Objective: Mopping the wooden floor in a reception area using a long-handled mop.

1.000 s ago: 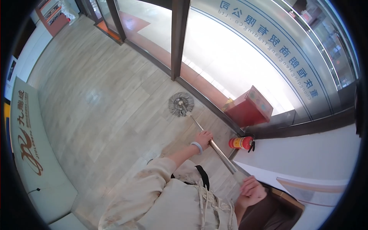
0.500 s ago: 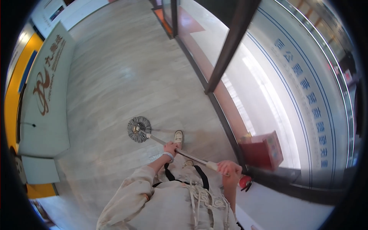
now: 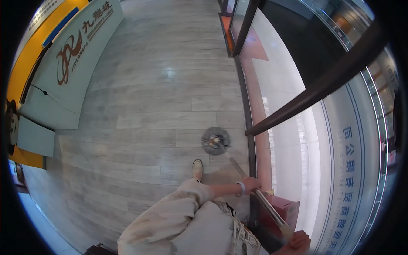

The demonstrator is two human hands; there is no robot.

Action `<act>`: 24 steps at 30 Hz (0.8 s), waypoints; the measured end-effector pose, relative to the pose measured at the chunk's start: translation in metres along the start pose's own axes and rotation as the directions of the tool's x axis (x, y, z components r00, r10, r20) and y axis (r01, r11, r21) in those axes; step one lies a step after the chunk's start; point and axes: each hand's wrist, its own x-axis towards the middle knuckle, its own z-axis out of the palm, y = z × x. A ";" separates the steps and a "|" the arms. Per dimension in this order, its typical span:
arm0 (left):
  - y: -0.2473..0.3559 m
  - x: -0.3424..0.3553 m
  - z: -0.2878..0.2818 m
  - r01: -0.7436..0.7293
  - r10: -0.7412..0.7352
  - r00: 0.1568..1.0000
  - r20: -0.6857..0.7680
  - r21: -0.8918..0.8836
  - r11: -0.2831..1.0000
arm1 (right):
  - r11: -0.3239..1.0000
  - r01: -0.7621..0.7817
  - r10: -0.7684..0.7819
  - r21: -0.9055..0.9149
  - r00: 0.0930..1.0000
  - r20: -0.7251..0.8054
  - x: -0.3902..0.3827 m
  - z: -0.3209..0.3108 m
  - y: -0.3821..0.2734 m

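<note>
A round mop with a metal pole (image 3: 269,207) slants across the lower right. Its grey string head (image 3: 209,146) lies on the wood-plank floor (image 3: 148,140), just left of the dark window frame. My left hand (image 3: 250,185), with a pale bracelet at the wrist, is wrapped around the middle of the pole. At the pole's upper end, near the light-coloured grip, my right hand (image 3: 298,241) is closed around it. My light shoe (image 3: 197,169) stands on the planks to the left of the mop head.
Along the right runs a glass front with a dark frame (image 3: 250,153). Beside it, below my hands, sits a red box (image 3: 278,212). A pale reception counter (image 3: 72,63) with a lettered front stands at the far left. An orange mat (image 3: 225,32) lies near the doorway.
The mop head has swept right toward the window frame, its strings now blurred. Both hands moved right with the pole, which now lies in front of the red box. The view has shifted too.
</note>
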 end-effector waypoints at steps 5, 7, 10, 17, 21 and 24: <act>-0.010 0.054 -0.030 -0.144 0.144 0.989 -0.025 0.010 0.990 | 0.999 0.031 -0.032 -0.029 0.999 -0.036 0.043 0.044 0.014; -0.013 0.063 -0.046 -0.120 0.121 0.993 -0.008 0.073 0.990 | 0.998 0.001 -0.001 0.065 1.000 -0.008 0.066 0.056 0.018; -0.029 0.064 -0.070 -0.023 0.037 0.992 -0.117 0.113 0.993 | 0.979 -0.141 0.129 0.144 0.987 0.093 0.096 0.070 0.042; -0.170 -0.006 -0.131 0.285 -0.256 0.910 -0.327 0.041 0.958 | 0.837 -0.433 0.236 0.334 0.838 0.493 0.117 0.142 0.176; -0.195 -0.068 -0.164 0.644 -0.566 0.558 -0.607 -0.114 0.757 | 0.840 -0.521 0.258 0.154 0.632 0.731 0.071 0.212 0.245; -0.218 -0.089 -0.179 0.805 -0.749 0.330 -0.574 -0.243 0.541 | 0.830 -0.556 0.267 0.045 0.468 0.842 0.050 0.253 0.269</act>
